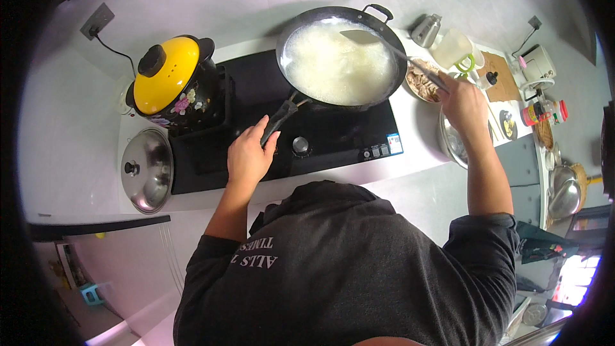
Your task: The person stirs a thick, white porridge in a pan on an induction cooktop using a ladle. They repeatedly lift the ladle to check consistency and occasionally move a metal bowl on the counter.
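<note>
A large wok (401, 69) on the black gas stove (254, 77) holds pale, frothy liquid (336, 65). My left hand (250, 154) rests on the wok's black handle (281, 120), with thumb and fingers on either side of it. In my right hand (463, 101) is the handle of a metal spatula (360, 36), whose blade is over the far right part of the liquid; whether it dips in, I cannot tell. Beneath and left of my right hand sits a plate of sliced, cooked-looking meat (422, 82). A metal bowl (449, 139), partly hidden by my right forearm, stands nearer to me.
A black flowered pot with a yellow lid (168, 74) stands at the left, near a domed metal lid (151, 173). Along the right counter are a metal shaker (426, 31), a plastic jug (451, 50), a cutting board (499, 77), chopsticks (495, 121) and jars (533, 114).
</note>
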`<state>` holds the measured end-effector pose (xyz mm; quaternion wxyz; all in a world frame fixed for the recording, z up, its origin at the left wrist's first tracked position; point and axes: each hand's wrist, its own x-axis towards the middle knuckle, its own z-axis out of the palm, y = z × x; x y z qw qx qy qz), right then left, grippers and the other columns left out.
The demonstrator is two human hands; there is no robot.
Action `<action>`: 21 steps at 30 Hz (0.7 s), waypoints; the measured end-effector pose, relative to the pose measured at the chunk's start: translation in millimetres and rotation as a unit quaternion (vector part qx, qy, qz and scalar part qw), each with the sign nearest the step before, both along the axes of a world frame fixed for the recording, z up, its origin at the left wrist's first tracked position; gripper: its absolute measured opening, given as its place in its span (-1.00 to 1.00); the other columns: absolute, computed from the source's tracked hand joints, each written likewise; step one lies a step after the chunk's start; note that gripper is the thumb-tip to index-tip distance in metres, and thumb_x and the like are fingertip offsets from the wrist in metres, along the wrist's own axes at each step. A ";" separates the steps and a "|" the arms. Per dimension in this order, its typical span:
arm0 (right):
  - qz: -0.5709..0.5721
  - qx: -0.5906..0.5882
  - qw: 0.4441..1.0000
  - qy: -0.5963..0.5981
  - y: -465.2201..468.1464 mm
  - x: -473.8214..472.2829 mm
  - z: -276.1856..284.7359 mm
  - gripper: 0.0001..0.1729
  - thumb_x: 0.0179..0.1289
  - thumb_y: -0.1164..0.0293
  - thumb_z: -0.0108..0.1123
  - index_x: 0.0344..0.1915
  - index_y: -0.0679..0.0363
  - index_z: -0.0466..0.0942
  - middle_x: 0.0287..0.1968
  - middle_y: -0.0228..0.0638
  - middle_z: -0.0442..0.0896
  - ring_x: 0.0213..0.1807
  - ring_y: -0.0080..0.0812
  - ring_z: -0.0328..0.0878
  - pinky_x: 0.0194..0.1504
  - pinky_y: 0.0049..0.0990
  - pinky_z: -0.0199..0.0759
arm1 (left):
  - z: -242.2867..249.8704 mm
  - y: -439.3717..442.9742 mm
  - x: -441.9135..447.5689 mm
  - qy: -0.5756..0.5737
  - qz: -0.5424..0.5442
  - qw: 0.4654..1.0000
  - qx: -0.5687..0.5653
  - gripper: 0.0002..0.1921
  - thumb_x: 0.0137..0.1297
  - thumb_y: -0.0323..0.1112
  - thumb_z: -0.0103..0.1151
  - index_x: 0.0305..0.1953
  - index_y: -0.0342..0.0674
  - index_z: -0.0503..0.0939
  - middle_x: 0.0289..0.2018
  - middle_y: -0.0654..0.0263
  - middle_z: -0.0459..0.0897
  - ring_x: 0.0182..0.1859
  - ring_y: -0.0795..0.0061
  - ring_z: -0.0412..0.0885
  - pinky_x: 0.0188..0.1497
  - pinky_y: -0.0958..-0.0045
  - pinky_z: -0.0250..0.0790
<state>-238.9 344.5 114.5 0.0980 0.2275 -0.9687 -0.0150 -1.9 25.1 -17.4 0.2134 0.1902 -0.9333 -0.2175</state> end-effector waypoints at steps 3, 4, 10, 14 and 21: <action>0.009 -0.017 0.996 0.088 6.5 -5.8 2.6 -0.54 0.24 0.25 0.31 0.18 -0.19 0.61 -0.24 -0.19 0.67 -0.22 -0.04 0.66 -0.17 -0.15 0.51 | 2.6 0.5 -1.0 -0.002 0.000 1.000 0.003 -0.59 0.32 -0.12 0.26 0.11 -0.19 0.62 -0.26 0.13 0.71 -0.22 0.02 0.67 -0.18 0.14 0.52; 0.010 -0.026 0.996 0.090 10.0 -9.4 1.4 -0.54 0.23 0.25 0.32 0.17 -0.22 0.62 -0.24 -0.21 0.64 -0.25 -0.07 0.65 -0.18 -0.15 0.51 | 2.0 0.1 -0.6 0.001 -0.001 1.000 0.002 -0.59 0.32 -0.12 0.27 0.10 -0.20 0.62 -0.26 0.13 0.71 -0.22 0.02 0.67 -0.19 0.14 0.52; -0.041 -0.070 0.996 -0.039 9.5 -13.7 0.9 -0.59 0.27 0.24 0.30 0.14 -0.08 0.64 -0.17 -0.08 0.73 -0.12 -0.01 0.68 -0.06 -0.15 0.51 | 3.1 1.4 -0.1 0.006 -0.002 1.000 0.005 -0.59 0.31 -0.13 0.27 0.10 -0.20 0.63 -0.27 0.13 0.71 -0.23 0.02 0.67 -0.19 0.15 0.52; -0.060 -0.084 0.993 -0.055 2.9 -10.5 0.7 -0.60 0.29 0.23 0.28 0.13 -0.04 0.65 -0.15 0.00 0.73 -0.08 0.01 0.67 -0.02 -0.16 0.51 | 0.3 1.0 0.6 0.017 -0.006 1.000 0.009 -0.60 0.31 -0.13 0.27 0.10 -0.19 0.63 -0.27 0.13 0.71 -0.23 0.01 0.67 -0.19 0.15 0.52; -0.023 0.004 0.999 0.045 -17.6 -32.4 -1.1 -0.60 0.36 0.19 0.18 0.18 -0.19 0.60 -0.18 -0.05 0.72 -0.12 0.00 0.68 -0.10 -0.12 0.53 | 0.9 0.4 -0.8 0.015 -0.004 1.000 0.006 -0.59 0.30 -0.12 0.28 0.09 -0.19 0.63 -0.25 0.11 0.72 -0.23 0.01 0.68 -0.19 0.13 0.52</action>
